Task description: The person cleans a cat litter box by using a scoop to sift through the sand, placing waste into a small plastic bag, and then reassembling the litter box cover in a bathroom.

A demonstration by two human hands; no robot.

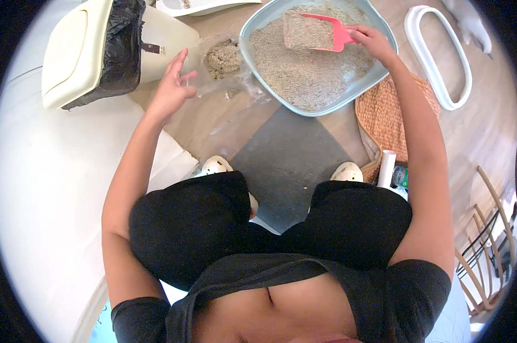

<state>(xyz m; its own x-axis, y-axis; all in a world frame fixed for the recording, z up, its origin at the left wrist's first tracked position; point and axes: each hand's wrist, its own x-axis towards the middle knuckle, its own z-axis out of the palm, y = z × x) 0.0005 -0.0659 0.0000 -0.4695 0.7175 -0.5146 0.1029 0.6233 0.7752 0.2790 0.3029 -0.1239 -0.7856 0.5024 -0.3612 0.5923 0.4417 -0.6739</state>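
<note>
in the head view, the scoop (341,35) is coral-red plastic, with a short handle, a wide solid shoulder and two straight side edges that reach out to the left. between those edges shows a rectangular patch of pale, grainy litter, smeared by blur, so i cannot tell whether it lies on the blade or is seen through slots. the scoop is over the far part of a pale blue litter box (313,112), its handle toward the right rim. the right hand (370,41) is wrapped round that handle.

the litter (310,80) covers most of the box floor, beige-grey and fine, with an uneven surface. the box has rounded corners and a raised rim.

the left hand (175,86) holds nothing that i can see; its fingers are spread. it is beside a clear plastic bag (207,84), and whether they touch i cannot tell. inside the bag sit darker, lumpy litter clumps (222,59), coarser than the loose grains in the box. the bag lies on the wood-look floor (204,123), between a cream bin (72,54) with a black liner (118,57) and the box.
</note>
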